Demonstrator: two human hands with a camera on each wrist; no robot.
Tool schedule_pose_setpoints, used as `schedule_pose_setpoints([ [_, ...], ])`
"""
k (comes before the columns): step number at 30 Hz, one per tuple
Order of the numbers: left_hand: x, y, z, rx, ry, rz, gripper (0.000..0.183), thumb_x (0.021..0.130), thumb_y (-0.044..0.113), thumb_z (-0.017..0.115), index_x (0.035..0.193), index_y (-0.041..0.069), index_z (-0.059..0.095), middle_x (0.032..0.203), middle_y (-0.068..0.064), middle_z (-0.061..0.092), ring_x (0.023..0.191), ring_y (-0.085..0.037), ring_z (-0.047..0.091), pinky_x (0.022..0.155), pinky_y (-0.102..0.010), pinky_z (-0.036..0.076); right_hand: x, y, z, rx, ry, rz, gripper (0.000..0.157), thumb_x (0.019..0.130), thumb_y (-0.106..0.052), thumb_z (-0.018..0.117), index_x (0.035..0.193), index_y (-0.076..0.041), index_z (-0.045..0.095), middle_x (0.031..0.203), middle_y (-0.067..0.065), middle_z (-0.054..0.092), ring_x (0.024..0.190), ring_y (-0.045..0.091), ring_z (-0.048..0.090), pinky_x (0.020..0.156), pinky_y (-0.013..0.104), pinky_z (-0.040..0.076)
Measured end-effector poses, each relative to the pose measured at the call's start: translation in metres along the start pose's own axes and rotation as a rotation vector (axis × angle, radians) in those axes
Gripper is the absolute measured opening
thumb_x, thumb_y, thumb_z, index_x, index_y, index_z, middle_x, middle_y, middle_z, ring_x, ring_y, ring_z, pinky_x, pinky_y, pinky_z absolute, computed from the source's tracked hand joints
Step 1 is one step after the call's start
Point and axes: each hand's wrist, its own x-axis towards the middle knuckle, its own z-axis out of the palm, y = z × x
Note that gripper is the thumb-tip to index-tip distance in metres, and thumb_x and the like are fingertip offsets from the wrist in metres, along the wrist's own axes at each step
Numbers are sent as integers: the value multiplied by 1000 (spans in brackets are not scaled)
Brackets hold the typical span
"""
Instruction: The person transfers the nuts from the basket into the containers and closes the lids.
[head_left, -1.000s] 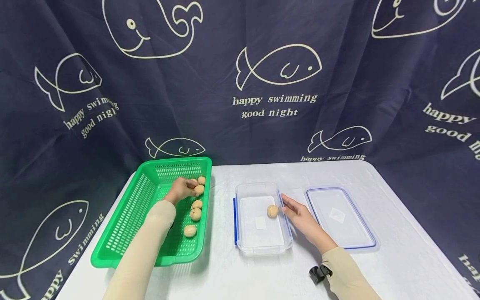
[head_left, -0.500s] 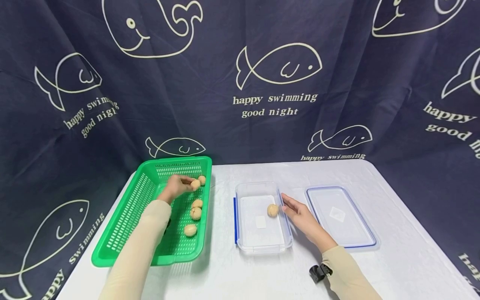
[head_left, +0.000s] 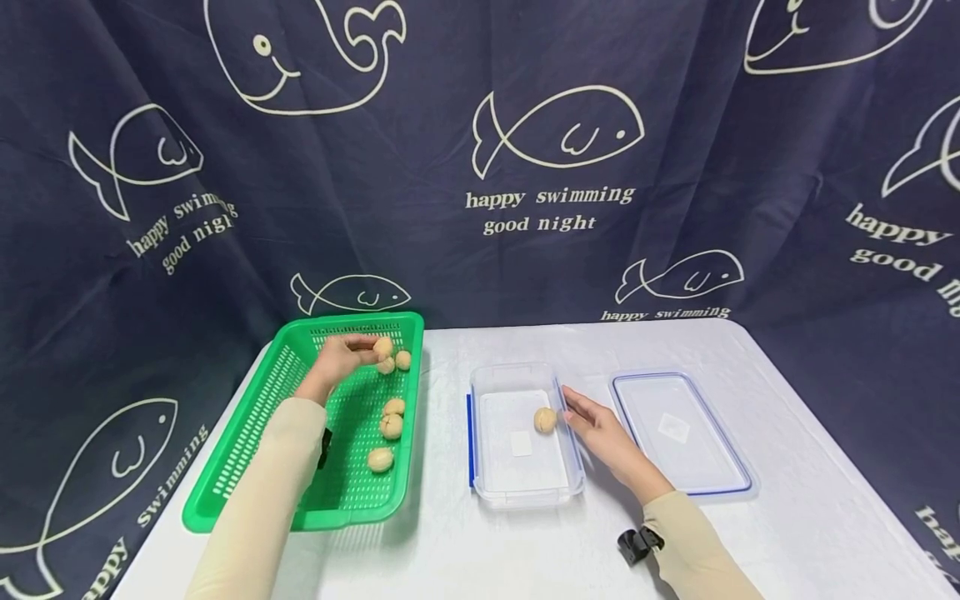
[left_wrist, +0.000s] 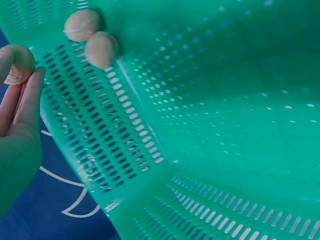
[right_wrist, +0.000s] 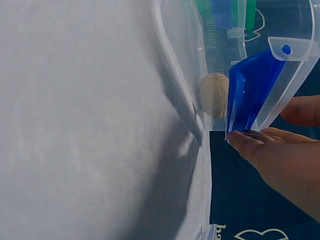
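Note:
My left hand (head_left: 341, 357) is raised above the far end of the green basket (head_left: 255, 442) and pinches a tan walnut (head_left: 382, 347) between its fingertips; the left wrist view shows that walnut (left_wrist: 18, 64) held at the tips. Several more walnuts (head_left: 390, 427) lie along the basket's right side. My right hand (head_left: 596, 423) lies flat on the table, fingers straight, touching the right wall of the clear plastic container (head_left: 495, 492). One walnut (head_left: 545, 420) lies inside the container, also seen through its wall (right_wrist: 215, 95) in the right wrist view.
The container's clear lid (head_left: 678, 433) with a blue rim lies flat to the right of my right hand. A white cloth covers the table (head_left: 810, 517). A dark blue curtain with fish drawings hangs behind. A small black clip (head_left: 636, 546) sits at my right sleeve.
My left hand has picked a walnut from the basket's right side and lifted it up and toward the far end. My right hand has stayed still beside the container.

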Motion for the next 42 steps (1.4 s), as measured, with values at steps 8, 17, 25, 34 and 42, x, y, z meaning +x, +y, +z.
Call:
schedule_pose_setpoints([
  [8,-5,13,-1,-74,3,76,41,89,10,69,129,1,60,127,-18,60,109,-19,58,99,-41,46,1,0,1,1,-1,1,52,103,-12,44,148,5,25,153,23,26,141,36,24,115,45,20],
  [17,-13,32,5,-142,24,66,43,89,17,70,129,3,61,129,-15,59,118,-25,54,101,-38,42,1,0,1,1,0,10,51,103,-12,43,148,5,26,152,23,27,141,36,25,115,45,19],
  [25,-22,56,17,-184,51,69,44,88,18,72,128,4,61,128,-16,60,117,-27,56,98,-36,45,1,-1,1,0,-4,8,52,103,-12,44,148,5,26,152,23,27,140,37,25,115,46,19],
  [34,-22,76,33,-230,89,106,46,86,13,74,129,6,61,126,-16,62,115,-26,58,99,-37,47,1,1,0,3,6,7,51,103,-12,44,148,4,27,152,22,28,141,36,25,115,45,19],
  [42,-22,101,52,-280,80,117,43,85,10,74,126,5,64,122,-15,64,112,-26,61,99,-38,46,0,-2,1,-3,-4,12,52,103,-13,44,149,4,26,152,23,26,141,37,23,115,46,19],
])
